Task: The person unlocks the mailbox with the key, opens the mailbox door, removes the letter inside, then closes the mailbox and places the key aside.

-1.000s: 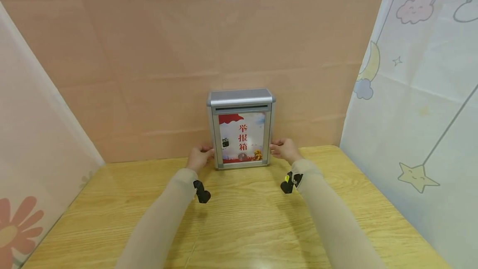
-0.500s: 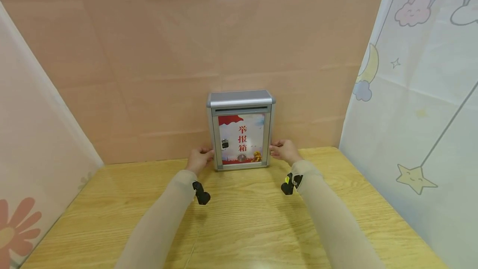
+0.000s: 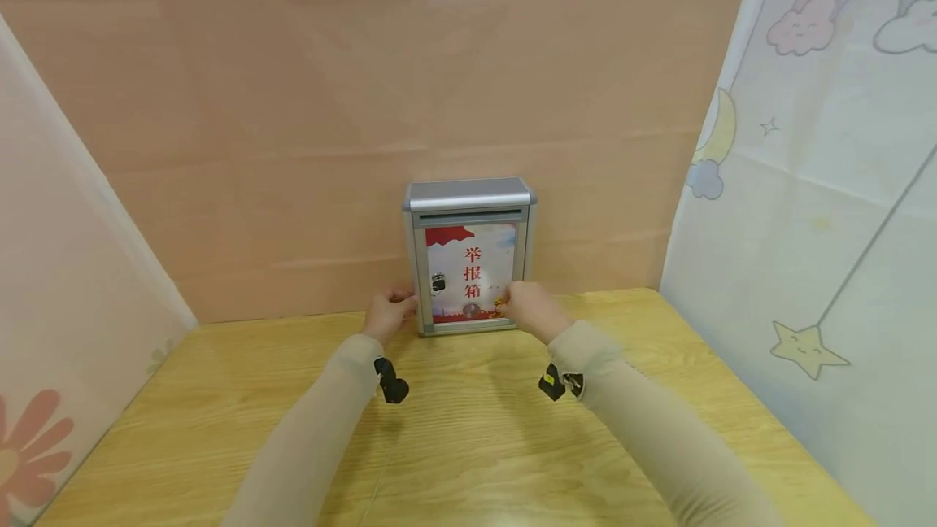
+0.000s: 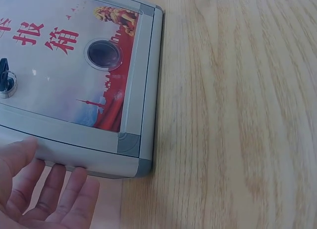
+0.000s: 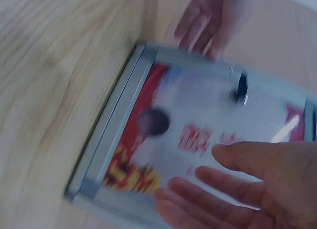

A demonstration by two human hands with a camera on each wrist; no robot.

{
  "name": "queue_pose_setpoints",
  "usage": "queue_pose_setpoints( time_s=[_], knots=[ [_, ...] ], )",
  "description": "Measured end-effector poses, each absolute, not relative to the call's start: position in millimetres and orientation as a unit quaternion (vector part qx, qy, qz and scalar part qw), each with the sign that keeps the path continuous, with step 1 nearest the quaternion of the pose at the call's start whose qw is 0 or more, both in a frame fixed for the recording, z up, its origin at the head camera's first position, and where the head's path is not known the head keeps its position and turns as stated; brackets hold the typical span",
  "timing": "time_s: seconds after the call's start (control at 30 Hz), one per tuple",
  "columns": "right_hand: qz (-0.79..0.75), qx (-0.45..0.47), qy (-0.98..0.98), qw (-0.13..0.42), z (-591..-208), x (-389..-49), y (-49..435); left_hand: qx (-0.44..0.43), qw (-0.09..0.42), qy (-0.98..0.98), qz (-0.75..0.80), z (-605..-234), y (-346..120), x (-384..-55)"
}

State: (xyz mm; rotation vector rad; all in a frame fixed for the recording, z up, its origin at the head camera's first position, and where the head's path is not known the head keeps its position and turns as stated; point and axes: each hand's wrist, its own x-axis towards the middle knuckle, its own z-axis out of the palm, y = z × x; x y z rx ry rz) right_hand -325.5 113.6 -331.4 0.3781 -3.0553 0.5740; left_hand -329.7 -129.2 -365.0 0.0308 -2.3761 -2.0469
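Observation:
A silver metal report box [image 3: 468, 254] stands upright at the back of the table, with a slot [image 3: 472, 215] under its lid and red characters on its front panel. A small key [image 5: 241, 88] sits in the lock at the panel's left side. My left hand [image 3: 388, 314] is at the box's left side; in the left wrist view its thumb lies at the front edge and its fingertips touch the side wall. My right hand [image 3: 538, 311] is in front of the lower right of the panel, fingers loosely extended and holding nothing, blurred in the right wrist view.
The wooden table [image 3: 454, 446] reaches back to a peach cloth backdrop [image 3: 307, 104] right behind the box. Printed curtains stand at both sides, the right curtain [image 3: 791, 226] with a moon and star. A dark round window [image 4: 103, 54] is low on the panel.
My right hand has left the box's right side and moved left, in front of the panel's lower right. My left hand stays at the left side, and the box has not moved.

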Motion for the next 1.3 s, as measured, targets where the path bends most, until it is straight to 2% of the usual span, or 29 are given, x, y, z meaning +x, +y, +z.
queue_pose_setpoints(
  time_s=[0.1, 0.3, 0.57, 0.77, 1.03, 1.3],
  knots=[
    [0.183, 0.169, -0.966, 0.063, -328, -317, 85, 0.091, 0.015, -0.770, -0.631, -384, -121, -356],
    [0.122, 0.268, -0.927, 0.232, -338, -320, 49, 0.041, -0.002, -0.760, -0.649, -399, -137, -366],
    [-0.009, 0.296, -0.892, 0.342, -353, -337, 32, 0.054, -0.003, -0.756, -0.652, -396, -135, -363],
    [-0.084, 0.294, -0.889, 0.342, -353, -340, 25, 0.055, -0.006, -0.752, -0.657, -396, -135, -366],
    [-0.098, 0.280, -0.898, 0.326, -349, -343, 16, 0.049, -0.008, -0.751, -0.659, -398, -137, -371],
    [-0.098, 0.287, -0.890, 0.339, -347, -341, 10, 0.048, 0.002, -0.766, -0.641, -396, -140, -370]
  ],
)
